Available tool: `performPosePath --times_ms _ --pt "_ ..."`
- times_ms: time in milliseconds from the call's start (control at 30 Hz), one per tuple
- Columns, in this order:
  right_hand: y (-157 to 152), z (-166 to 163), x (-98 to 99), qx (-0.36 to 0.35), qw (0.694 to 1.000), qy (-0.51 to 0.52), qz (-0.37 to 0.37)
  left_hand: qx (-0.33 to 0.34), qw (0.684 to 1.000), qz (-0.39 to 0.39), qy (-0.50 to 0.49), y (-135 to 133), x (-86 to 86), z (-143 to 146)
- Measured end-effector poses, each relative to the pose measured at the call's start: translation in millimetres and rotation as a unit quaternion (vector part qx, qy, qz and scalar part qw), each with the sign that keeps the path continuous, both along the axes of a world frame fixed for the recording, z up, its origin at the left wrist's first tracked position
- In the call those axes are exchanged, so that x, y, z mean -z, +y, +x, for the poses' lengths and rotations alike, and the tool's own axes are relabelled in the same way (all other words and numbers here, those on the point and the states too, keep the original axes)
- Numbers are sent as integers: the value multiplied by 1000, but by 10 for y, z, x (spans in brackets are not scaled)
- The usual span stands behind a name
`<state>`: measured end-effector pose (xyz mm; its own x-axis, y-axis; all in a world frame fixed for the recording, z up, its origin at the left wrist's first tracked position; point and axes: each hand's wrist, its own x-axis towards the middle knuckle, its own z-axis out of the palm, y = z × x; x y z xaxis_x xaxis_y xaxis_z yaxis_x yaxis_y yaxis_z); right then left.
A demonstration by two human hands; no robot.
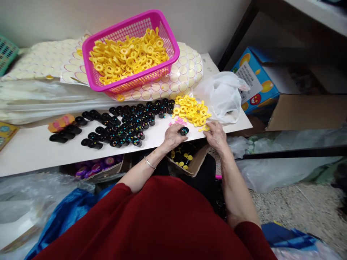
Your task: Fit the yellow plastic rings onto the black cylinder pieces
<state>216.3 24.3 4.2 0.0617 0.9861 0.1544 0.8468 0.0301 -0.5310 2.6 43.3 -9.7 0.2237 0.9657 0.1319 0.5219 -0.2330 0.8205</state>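
Note:
Near the table's front edge, my left hand [173,137] is closed around a small black cup [184,131] with coloured bits inside. My right hand [216,135] pinches a yellow ring-shaped plastic piece [204,128] at the edge of the loose pile. That pile of yellow pieces [192,110] lies just beyond both hands. Small pink pieces [180,121] are scattered beside it, behind my left hand. To the left stand rows of black cups [130,124], many showing coloured bits at their open tops.
A pink basket [173,47] full of yellow pieces rests on circle-patterned sheeting at the back. A white plastic bag [223,95] lies right of the pile. Below the table edge, a cardboard box [199,162] holds black cups with yellow tops. An orange packet [61,122] is at left.

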Motion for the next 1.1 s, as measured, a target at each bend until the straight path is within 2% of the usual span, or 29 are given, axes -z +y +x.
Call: performPosePath --times_ms 133,267,367,500,700,800,1100 --pt "-37 2 -43 8 1000 -10 -20 4 1000 16 -9 -19 10 -18" --pt "-225 -224 -126 23 990 139 18 8 1000 23 -5 -17 22 1" --pt "-303 -536 -157 -9 976 214 32 20 1000 23 -3 1 28 2" --pt "-235 -800 -170 -33 984 166 55 18 999 28 -32 10 39 -54" --pt "-126 -817 -243 -61 995 56 51 13 988 -2 -151 -6 55 -150" --pt "-123 -826 -291 -80 996 12 49 8 984 -14 -179 -4 51 -158" --pt "-94 -836 -321 -101 994 -6 34 5 980 -36 -195 -13 13 -161"
